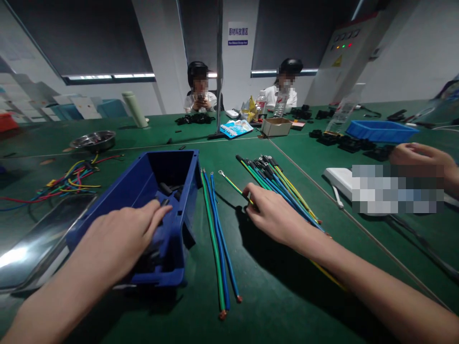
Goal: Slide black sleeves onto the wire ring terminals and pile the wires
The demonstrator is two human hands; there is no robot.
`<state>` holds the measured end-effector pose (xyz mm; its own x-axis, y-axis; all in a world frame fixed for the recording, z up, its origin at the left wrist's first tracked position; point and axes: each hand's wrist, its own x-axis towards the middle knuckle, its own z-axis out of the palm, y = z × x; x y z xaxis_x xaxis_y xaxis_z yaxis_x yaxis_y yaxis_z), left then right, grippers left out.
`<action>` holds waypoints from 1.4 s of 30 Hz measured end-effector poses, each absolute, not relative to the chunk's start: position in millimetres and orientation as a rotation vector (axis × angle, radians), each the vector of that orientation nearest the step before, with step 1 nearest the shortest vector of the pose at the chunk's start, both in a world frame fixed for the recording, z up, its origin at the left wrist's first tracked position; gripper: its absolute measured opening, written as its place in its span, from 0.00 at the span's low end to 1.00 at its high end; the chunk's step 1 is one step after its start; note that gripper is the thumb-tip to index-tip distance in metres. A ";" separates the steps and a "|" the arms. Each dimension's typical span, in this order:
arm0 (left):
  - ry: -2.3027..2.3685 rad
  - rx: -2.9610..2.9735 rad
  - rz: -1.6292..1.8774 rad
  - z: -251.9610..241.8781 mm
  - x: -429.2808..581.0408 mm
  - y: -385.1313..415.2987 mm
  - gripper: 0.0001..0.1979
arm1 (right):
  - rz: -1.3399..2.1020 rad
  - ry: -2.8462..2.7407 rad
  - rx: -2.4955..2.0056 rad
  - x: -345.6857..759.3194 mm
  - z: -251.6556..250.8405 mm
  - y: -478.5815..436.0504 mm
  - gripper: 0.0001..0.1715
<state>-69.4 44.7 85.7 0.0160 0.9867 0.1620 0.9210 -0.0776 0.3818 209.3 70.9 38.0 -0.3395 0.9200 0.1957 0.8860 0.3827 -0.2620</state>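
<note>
My left hand reaches over a blue plastic bin, its thumb and fingers closed on a small black sleeve. More short black sleeves lie on the bin's floor. In my right hand is a thin yellow-green wire, pinched near its upper end; a metal ring terminal tips it. Between my hands, green and blue wires lie on the table with bare copper at their near ends. Beyond my right hand rests a bundle of several wires with black sleeves at their far ends.
Left of the bin are a metal tray, tangled coloured wires and a steel bowl. Another person's hand is at the right, near a white device. A metal pole stands ahead; two people sit beyond.
</note>
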 end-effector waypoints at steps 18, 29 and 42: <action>1.154 1.681 0.958 32.9 38.4 8.6 0.11 | -0.496 -2.247 -1.062 302.7 32.0 59.6 0.04; 1.224 1.497 1.041 13.9 34.7 8.3 0.11 | -0.508 -2.291 -0.791 314.5 34.2 45.9 0.12; 1.167 1.553 1.001 16.5 35.2 3.0 0.12 | -0.407 -2.371 -0.798 299.3 31.2 37.7 0.13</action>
<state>35.2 3.0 16.5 0.2198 0.9725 0.0768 0.2245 -0.1271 0.9662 299.3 37.7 31.2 -0.6409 0.4447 0.6257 0.6281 0.7724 0.0943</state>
